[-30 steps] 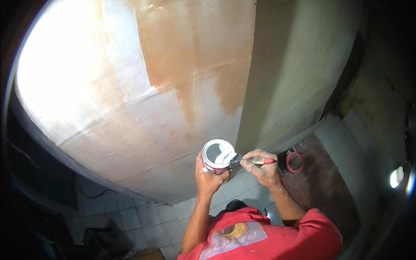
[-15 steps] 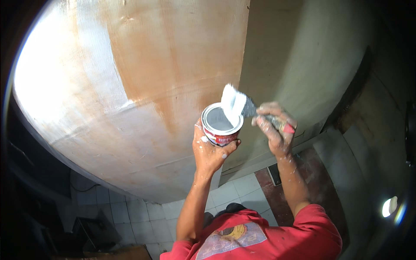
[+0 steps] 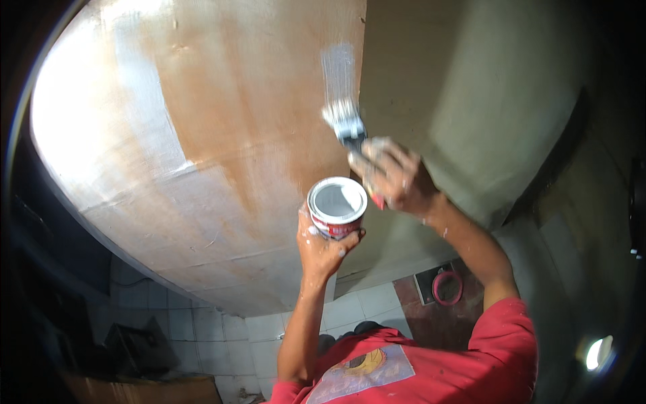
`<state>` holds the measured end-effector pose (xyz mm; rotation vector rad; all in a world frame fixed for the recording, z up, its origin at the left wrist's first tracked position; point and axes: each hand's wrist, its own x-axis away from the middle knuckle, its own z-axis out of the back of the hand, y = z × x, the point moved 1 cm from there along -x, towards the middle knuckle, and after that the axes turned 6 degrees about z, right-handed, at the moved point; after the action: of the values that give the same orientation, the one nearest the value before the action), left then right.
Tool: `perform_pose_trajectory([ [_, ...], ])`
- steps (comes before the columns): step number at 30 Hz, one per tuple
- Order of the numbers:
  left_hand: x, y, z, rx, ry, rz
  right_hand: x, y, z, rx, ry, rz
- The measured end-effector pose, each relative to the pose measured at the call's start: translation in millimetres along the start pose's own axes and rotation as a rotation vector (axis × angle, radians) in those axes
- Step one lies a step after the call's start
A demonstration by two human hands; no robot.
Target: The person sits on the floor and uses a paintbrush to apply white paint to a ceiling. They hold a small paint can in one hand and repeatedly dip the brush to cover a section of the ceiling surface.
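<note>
Left hand [image 3: 321, 248] grips paint can [image 3: 336, 207] from below. Right hand [image 3: 393, 177], just beside, grips brush [image 3: 345, 120], bristles above on board [image 3: 222, 135].

Both arms raised, left hand [image 3: 321, 244] cupped with fingers curled, right hand [image 3: 397, 178] fisted higher

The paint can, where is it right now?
In the head view the paint can sits near the middle, held up in the left hand. It is just below and left of the right hand with the brush on the wooden board.
</note>
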<state>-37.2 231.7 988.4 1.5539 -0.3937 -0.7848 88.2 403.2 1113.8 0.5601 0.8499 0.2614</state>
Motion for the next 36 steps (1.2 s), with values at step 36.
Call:
perform_pose_trajectory([
  [36,29.6,-57.3,6.3,-0.024,0.010,0.248,-144.8,189.4,13.0,-0.332,0.274,-0.093],
])
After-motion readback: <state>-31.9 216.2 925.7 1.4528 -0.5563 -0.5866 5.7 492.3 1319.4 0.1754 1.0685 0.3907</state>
